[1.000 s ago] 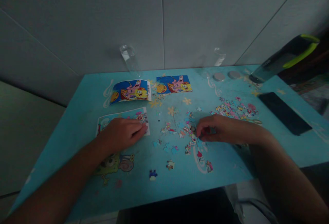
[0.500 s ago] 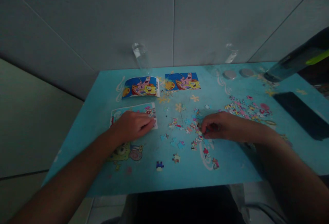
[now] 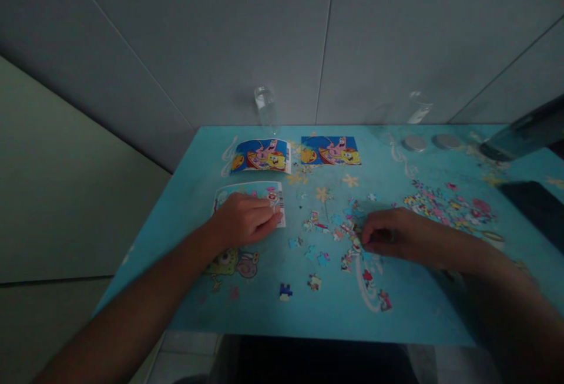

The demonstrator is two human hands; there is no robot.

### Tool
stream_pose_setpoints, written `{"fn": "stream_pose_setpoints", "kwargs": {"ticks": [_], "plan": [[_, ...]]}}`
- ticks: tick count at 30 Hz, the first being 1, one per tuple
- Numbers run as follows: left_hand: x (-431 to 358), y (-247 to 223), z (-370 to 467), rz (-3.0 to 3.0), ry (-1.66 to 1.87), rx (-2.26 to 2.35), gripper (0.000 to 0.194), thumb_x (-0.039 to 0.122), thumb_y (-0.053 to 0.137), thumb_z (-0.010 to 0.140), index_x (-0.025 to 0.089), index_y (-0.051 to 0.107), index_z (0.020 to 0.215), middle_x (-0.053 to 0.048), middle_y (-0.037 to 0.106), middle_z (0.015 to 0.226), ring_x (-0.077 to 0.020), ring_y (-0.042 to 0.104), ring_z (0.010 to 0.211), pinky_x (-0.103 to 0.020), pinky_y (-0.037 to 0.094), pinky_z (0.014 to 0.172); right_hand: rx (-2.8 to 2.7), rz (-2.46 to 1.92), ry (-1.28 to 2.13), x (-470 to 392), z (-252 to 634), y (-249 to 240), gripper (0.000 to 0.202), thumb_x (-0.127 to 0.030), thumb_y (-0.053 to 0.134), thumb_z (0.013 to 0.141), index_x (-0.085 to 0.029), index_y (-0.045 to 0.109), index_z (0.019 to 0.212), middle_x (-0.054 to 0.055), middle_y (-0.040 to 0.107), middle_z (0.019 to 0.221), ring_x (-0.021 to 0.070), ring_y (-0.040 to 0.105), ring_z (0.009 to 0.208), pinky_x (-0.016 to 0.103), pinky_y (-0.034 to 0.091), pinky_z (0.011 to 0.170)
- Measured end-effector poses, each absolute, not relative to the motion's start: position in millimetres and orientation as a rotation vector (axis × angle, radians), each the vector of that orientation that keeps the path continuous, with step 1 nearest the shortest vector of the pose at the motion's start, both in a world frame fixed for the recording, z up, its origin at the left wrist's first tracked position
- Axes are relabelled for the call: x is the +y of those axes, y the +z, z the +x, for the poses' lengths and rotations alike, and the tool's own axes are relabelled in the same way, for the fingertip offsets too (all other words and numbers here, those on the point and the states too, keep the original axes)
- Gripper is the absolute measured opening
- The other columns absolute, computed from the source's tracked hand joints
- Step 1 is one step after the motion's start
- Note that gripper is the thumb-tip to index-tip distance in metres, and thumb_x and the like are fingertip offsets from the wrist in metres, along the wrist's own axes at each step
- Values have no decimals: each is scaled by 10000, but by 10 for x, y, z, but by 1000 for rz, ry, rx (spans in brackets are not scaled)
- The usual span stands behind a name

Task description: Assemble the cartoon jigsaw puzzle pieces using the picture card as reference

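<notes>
My left hand rests on a picture card with a barcode along its right edge. Its fingers lie flat across the card, hiding much of the print, and hold nothing. My right hand is closed in a pinch at the right side of a loose spread of jigsaw pieces. The fingertips touch down among the pieces, and a jigsaw piece shows right at them. A dark blue jigsaw piece and a pale one lie apart, nearer the front edge.
Two blue cartoon cards lie at the back of the blue table. A clear tube stands behind them. Right of my right hand lies a denser heap of jigsaw pieces. Two round lids, a dark bottle and a black flat object are farther right.
The camera view has turned slightly, so everything sits farther right and a little lower. Both hands keep nearly the same places over the card and the jigsaw pieces.
</notes>
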State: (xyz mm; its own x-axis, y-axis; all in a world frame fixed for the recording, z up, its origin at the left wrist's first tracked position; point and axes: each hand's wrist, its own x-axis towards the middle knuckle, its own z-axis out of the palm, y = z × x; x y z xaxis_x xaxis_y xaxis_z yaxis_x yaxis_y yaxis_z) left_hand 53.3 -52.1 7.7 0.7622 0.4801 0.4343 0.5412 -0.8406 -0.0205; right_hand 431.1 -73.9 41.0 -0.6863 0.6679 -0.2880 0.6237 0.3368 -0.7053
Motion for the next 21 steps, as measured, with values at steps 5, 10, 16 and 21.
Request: {"fn": "stream_pose_setpoints", "kwargs": {"ticks": [5, 10, 16, 21], "plan": [[-551, 96, 531, -2792, -659, -753, 298, 248, 560, 984, 194, 599, 693, 27, 583, 635, -116, 518, 560, -317, 361, 554, -2510, -1251, 1311, -745, 4328, 374, 116, -332, 645, 929, -275, 740, 964, -8, 732, 891, 151, 667, 749, 274, 507, 674], [-574, 137, 528, -2760, -665, -757, 330, 254, 562, 979, 195, 569, 654, 15, 561, 637, -126, 516, 590, -322, 386, 584, -2478, -1267, 1361, -751, 4330, 429, 140, -376, 667, 921, -283, 747, 990, -5, 733, 886, 156, 660, 754, 281, 507, 675], [-569, 138, 523, -2753, -695, -766, 338, 245, 575, 972, 195, 548, 639, 14, 542, 642, -129, 501, 595, -325, 392, 581, -2312, -1432, 1038, -693, 4346, 466, 227, -432, 611, 951, -244, 737, 974, 7, 702, 794, 143, 600, 655, 267, 472, 600], [-567, 123, 510, -2782, -668, -696, 338, 236, 557, 971, 200, 566, 635, 31, 522, 611, -124, 474, 551, -334, 369, 537, -2257, -1566, 671, -635, 4319, 405, 216, -376, 574, 956, -225, 729, 970, 46, 743, 889, 167, 645, 702, 297, 486, 633]]}}
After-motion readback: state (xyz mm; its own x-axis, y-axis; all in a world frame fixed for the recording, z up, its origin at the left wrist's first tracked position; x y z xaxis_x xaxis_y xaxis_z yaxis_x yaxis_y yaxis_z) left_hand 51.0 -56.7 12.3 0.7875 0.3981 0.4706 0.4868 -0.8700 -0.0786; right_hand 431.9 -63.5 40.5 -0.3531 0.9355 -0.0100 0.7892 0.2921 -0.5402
